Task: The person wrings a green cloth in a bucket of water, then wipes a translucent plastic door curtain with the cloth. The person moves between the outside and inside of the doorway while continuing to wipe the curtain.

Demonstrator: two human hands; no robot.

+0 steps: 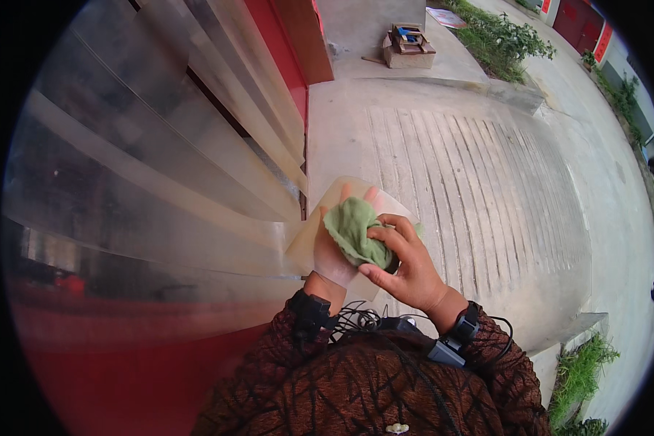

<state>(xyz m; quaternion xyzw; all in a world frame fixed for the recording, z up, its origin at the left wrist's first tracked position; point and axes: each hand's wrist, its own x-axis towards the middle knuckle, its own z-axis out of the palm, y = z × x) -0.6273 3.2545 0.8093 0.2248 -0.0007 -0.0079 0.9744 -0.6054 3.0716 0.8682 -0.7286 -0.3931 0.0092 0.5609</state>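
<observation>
A translucent plastic curtain strip (301, 246) stretches out from the doorway, its end spread over my left hand (329, 256). That hand shows through the plastic, palm up beneath the strip with its fingers apart. On the strip's upper face lies a crumpled green cloth (354, 229), directly above my left palm. My right hand (411, 267) grips the cloth from the right, with fingers bent over it and the thumb at its lower edge. The cloth hides part of my left palm.
More plastic strips (158, 163) hang at the left, beside a red door panel (283, 49). A grooved concrete ramp (458, 196) slopes away at the right. A block with wooden pieces (409, 54) sits by the wall. Black cables (359, 319) hang near my waist. Plants (501, 43) border the path.
</observation>
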